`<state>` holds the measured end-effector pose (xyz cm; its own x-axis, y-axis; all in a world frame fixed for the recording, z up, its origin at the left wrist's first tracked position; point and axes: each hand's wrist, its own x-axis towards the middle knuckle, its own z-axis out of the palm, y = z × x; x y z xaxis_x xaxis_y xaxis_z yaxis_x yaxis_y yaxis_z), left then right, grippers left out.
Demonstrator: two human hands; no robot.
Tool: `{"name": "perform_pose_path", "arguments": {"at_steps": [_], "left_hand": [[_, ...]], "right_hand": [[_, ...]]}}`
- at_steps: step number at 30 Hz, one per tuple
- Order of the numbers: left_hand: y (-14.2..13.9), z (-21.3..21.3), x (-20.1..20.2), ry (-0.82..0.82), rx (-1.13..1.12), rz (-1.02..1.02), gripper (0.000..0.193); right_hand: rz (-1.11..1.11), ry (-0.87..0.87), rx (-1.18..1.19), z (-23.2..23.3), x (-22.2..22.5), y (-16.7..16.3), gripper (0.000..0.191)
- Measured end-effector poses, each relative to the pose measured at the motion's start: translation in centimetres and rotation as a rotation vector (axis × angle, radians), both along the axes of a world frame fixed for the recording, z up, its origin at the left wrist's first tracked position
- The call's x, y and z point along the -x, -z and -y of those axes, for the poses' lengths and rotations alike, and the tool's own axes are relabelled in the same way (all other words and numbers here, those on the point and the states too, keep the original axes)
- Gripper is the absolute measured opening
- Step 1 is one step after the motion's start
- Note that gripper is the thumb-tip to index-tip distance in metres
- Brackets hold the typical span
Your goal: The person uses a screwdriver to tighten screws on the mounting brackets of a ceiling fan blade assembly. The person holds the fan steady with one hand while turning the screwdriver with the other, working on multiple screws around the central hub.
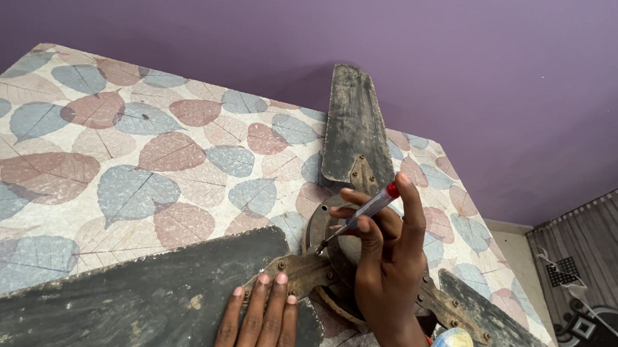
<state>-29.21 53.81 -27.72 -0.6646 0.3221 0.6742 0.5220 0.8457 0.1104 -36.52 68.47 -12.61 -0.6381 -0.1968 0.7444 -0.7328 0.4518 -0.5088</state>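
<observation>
A dusty old ceiling fan [323,231] lies on a table covered in a leaf-patterned sheet [110,154]. My right hand [386,264] is shut on a clear-handled screwdriver with a red cap [364,214]; its tip touches the fan near a rusty blade bracket [296,269]. My left hand [260,324] lies flat, fingers together, on the near left blade [115,297], fingertips at the bracket. One blade [351,122] points away from me, another [506,336] runs to the lower right.
A purple wall [473,62] stands behind the table. At the right, below the table edge, lies a dark striped surface [605,242] with a black object and a white cable [586,312].
</observation>
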Motion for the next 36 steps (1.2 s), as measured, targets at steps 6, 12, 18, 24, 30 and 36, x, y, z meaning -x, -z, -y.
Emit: {"name": "perform_pose_path", "arguments": {"at_steps": [6, 12, 18, 24, 30, 36], "left_hand": [[-0.6, 0.3, -0.3, 0.006, 0.071, 0.032, 0.038], [-0.9, 0.4, -0.2, 0.013, 0.046, 0.035, 0.037], [-1.4, 0.5, -0.6, -0.014, 0.039, 0.013, 0.038], [-1.7, 0.7, -0.7, 0.016, 0.028, 0.062, 0.041], [-1.9, 0.9, -0.7, 0.014, 0.047, 0.026, 0.04], [-2.1, 1.2, -0.9, 0.016, 0.05, 0.015, 0.04]], "right_hand": [[-0.008, 0.039, 0.048, -0.4, 0.0, -0.4, 0.06], [-0.063, 0.072, 0.019, -0.3, 0.0, -0.2, 0.063], [0.013, -0.015, 0.078, 0.2, -0.2, -0.3, 0.048], [-0.09, -0.024, 0.07, 0.0, -0.2, 0.2, 0.051], [-0.186, 0.1, 0.015, -0.6, 0.4, 0.7, 0.058], [-0.052, -0.037, 0.07, 0.0, 0.0, 0.6, 0.047]]}}
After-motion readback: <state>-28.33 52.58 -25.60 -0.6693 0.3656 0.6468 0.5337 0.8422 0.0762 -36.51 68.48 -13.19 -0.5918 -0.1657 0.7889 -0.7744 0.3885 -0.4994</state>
